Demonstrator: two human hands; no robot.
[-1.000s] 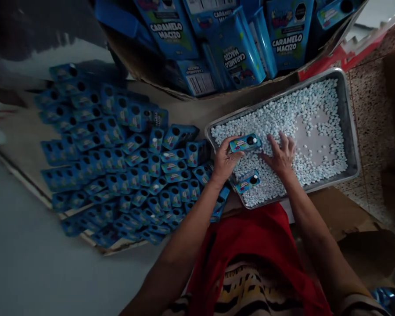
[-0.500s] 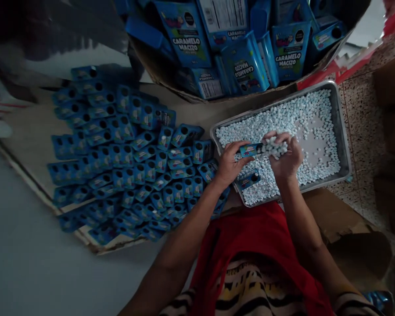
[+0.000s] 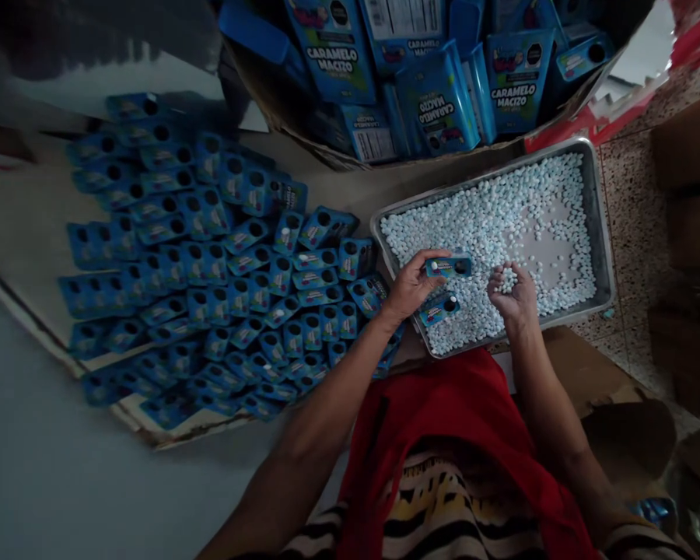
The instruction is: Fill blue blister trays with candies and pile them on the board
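Note:
My left hand [image 3: 412, 285] grips a small blue candy box [image 3: 448, 267] over the left part of a metal tray [image 3: 605, 257]. The box shows a dark round hole in its top. Cupped to the right of it, my right hand [image 3: 514, 294] holds a small heap of pale blue and white candies [image 3: 507, 279], its fingers curled around them. Loose candies [image 3: 425, 225] of the same kind cover much of the tray. A second blue box [image 3: 439, 308] rests on the candies just below my left hand.
Many blue boxes with round holes [image 3: 207, 263] stand packed on the table [image 3: 32, 202] at left. A large cardboard carton [image 3: 280, 117] full of blue boxes is at the top. Brown cardboard boxes [image 3: 685, 225] are at the right, above a speckled floor [image 3: 630, 187].
My right hand has drawn back rightward from the box's hole, with fewer candies in it. The box in my left hand has turned, its top facing up more.

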